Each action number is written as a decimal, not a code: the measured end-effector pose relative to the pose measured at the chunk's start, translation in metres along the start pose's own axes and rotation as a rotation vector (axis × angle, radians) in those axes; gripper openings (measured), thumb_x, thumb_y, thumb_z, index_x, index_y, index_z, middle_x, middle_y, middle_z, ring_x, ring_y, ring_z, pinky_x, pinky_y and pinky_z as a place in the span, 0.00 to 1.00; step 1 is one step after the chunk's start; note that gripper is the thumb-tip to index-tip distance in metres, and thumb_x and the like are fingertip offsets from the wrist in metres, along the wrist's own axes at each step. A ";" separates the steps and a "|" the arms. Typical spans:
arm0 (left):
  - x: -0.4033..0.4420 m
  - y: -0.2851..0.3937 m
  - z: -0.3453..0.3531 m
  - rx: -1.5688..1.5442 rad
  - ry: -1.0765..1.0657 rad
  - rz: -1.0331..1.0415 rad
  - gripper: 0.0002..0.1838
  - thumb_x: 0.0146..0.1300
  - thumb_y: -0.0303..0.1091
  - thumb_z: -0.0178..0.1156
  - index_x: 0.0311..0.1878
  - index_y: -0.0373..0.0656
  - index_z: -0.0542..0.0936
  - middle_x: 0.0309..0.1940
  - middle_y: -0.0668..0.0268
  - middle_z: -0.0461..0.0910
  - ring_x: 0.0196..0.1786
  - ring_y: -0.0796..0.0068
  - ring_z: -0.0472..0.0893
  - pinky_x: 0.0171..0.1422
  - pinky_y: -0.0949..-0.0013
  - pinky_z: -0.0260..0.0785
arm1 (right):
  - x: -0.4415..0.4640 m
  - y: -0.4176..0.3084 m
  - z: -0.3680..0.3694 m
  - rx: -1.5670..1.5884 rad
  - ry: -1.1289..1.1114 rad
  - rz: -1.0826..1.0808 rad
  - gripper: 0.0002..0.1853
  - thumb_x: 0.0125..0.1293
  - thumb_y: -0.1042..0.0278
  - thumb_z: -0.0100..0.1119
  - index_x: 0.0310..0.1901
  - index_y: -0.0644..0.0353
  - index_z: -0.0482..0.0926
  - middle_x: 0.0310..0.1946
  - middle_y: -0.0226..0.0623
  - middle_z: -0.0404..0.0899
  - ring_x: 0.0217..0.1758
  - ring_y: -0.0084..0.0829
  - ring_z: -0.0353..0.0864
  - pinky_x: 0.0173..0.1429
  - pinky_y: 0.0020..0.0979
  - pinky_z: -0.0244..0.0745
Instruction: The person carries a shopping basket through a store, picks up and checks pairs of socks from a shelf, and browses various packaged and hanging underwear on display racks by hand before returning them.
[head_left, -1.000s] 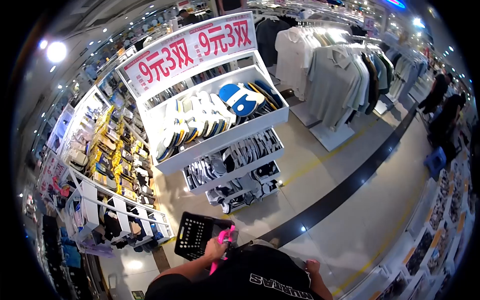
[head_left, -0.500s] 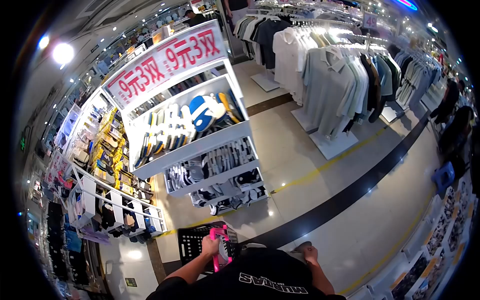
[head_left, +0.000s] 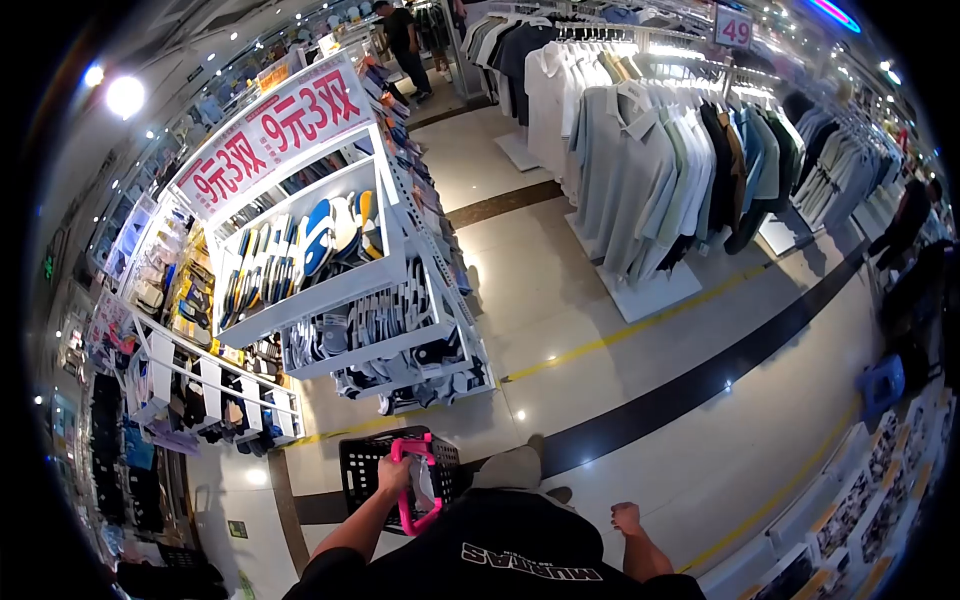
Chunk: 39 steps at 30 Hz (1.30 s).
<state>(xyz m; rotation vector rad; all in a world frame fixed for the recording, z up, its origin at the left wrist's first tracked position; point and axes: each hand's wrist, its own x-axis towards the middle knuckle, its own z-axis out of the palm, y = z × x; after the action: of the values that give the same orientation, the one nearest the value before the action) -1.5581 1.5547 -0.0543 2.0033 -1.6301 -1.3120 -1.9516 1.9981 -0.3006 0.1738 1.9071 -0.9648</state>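
Note:
My left hand (head_left: 394, 474) is wrapped round the pink handle (head_left: 430, 508) of a black shopping basket (head_left: 368, 480), which hangs low on my left side. Something pale shows inside the basket through the handle, too unclear to name. Out to my right, my right hand (head_left: 626, 518) hangs over the floor with its fingers curled in, touching nothing, and no object shows in it. Ahead on the left, nearest to the basket, stands a white display rack (head_left: 318, 312) with tiers of packed insoles and socks (head_left: 385, 318).
Clothes racks with grey shirts (head_left: 625, 165) stand ahead to the right. A price sign (head_left: 268, 132) tops the display rack. A blue stool (head_left: 881, 386) and bins of goods (head_left: 850, 510) line the right side. A person (head_left: 402, 48) stands far back. Tiled floor (head_left: 560, 320) lies between.
I have moved forward, and the view has turned so the display rack sits further left and shows its right side. My left hand still grips the basket handle; my right hand has swung slightly.

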 end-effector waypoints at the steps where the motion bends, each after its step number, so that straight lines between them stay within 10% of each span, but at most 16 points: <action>1: 0.000 -0.003 0.013 0.013 0.007 0.028 0.12 0.60 0.36 0.64 0.35 0.34 0.83 0.20 0.59 0.82 0.22 0.69 0.82 0.29 0.61 0.75 | 0.004 -0.013 0.000 -0.091 0.006 0.003 0.05 0.62 0.69 0.63 0.36 0.61 0.83 0.22 0.36 0.78 0.19 0.30 0.78 0.21 0.32 0.72; 14: -0.016 0.116 0.142 -0.182 -0.151 -0.203 0.14 0.59 0.38 0.68 0.30 0.34 0.82 0.18 0.65 0.78 0.22 0.73 0.79 0.27 0.62 0.71 | 0.135 -0.227 -0.012 -0.351 -0.138 -0.174 0.12 0.63 0.65 0.67 0.44 0.63 0.84 0.31 0.39 0.85 0.26 0.30 0.84 0.25 0.31 0.78; 18: 0.013 0.101 0.198 0.089 -0.044 0.138 0.17 0.55 0.41 0.68 0.33 0.32 0.83 0.23 0.49 0.83 0.30 0.59 0.87 0.35 0.57 0.76 | 0.196 -0.313 -0.032 -0.464 -0.085 -0.246 0.07 0.62 0.68 0.64 0.30 0.60 0.85 0.21 0.33 0.80 0.21 0.26 0.79 0.23 0.30 0.73; 21: 0.005 0.131 0.214 0.037 -0.058 -0.059 0.18 0.54 0.43 0.67 0.33 0.34 0.84 0.25 0.45 0.83 0.34 0.52 0.88 0.39 0.52 0.76 | 0.272 -0.338 -0.034 -0.535 0.042 -0.500 0.15 0.62 0.66 0.64 0.18 0.59 0.80 0.15 0.25 0.73 0.18 0.21 0.71 0.21 0.30 0.65; 29: 0.006 0.191 0.269 -0.093 0.105 -0.150 0.18 0.57 0.42 0.63 0.29 0.32 0.83 0.23 0.45 0.82 0.33 0.46 0.86 0.41 0.49 0.74 | 0.312 -0.509 0.024 -0.907 -0.174 -0.619 0.12 0.56 0.59 0.68 0.34 0.60 0.87 0.28 0.42 0.87 0.33 0.29 0.87 0.41 0.36 0.82; 32: 0.038 0.139 0.313 0.117 0.351 0.287 0.18 0.57 0.40 0.63 0.27 0.30 0.82 0.19 0.48 0.80 0.28 0.51 0.86 0.37 0.51 0.74 | 0.352 -0.569 0.055 -0.932 -0.249 -0.715 0.10 0.58 0.62 0.69 0.36 0.60 0.86 0.27 0.40 0.86 0.29 0.30 0.86 0.34 0.36 0.82; 35: 0.029 0.266 0.284 -0.185 0.233 -0.276 0.17 0.58 0.39 0.63 0.29 0.29 0.82 0.17 0.54 0.79 0.21 0.60 0.82 0.31 0.56 0.73 | 0.422 -0.603 0.077 -0.796 -0.406 -0.663 0.10 0.61 0.62 0.68 0.36 0.60 0.84 0.25 0.38 0.83 0.24 0.28 0.84 0.23 0.32 0.77; 39: 0.046 0.279 0.309 -0.201 0.222 -0.309 0.15 0.58 0.38 0.65 0.29 0.31 0.83 0.18 0.59 0.80 0.18 0.68 0.79 0.28 0.61 0.71 | 0.465 -0.660 0.106 -0.907 -0.490 -0.702 0.10 0.59 0.62 0.68 0.36 0.59 0.85 0.27 0.40 0.84 0.26 0.32 0.83 0.30 0.35 0.78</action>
<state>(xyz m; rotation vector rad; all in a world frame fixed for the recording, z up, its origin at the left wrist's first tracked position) -1.9753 1.5215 -0.0647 2.2413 -1.0796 -1.2375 -2.4485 1.3545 -0.3360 -1.2081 1.7554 -0.3988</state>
